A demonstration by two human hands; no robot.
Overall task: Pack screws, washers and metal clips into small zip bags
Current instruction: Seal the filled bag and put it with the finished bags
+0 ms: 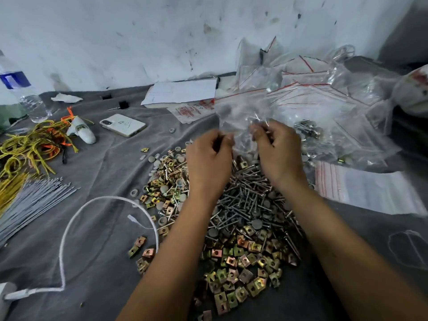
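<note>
Grey wrinkled cloth (108, 172) is covering the work surface under a scuffed white wall, soft enough that small parts are settling into its folds. Both hands are raised at centre frame over the heap: the left hand (207, 158) and the right hand (276, 154) are each pinching, fingers curled, the lower part of one clear zip bag (240, 107), which is standing up toward twelve o'clock with its red seal line on top. Judged as thin, limp, slippery film, the bag is best taken at the edges or the stiffer seal strip; a few grey pieces are showing through it, count unclear. Below the wrists, screws (245, 200) are lying tangled, long, hard and pointed, likely to snag or pierce film. Metal clips (234, 262), square, folded, brass-and-copper toned with a centre hole, are spreading toward six o'clock; light individually, sharp-cornered. Round pale washers (159, 163) are scattering at ten o'clock of the heap, flat and prone to rolling. Filled bags (324, 112) are piling at two o'clock; flat empty bags (368, 191) are lying at three o'clock.
</note>
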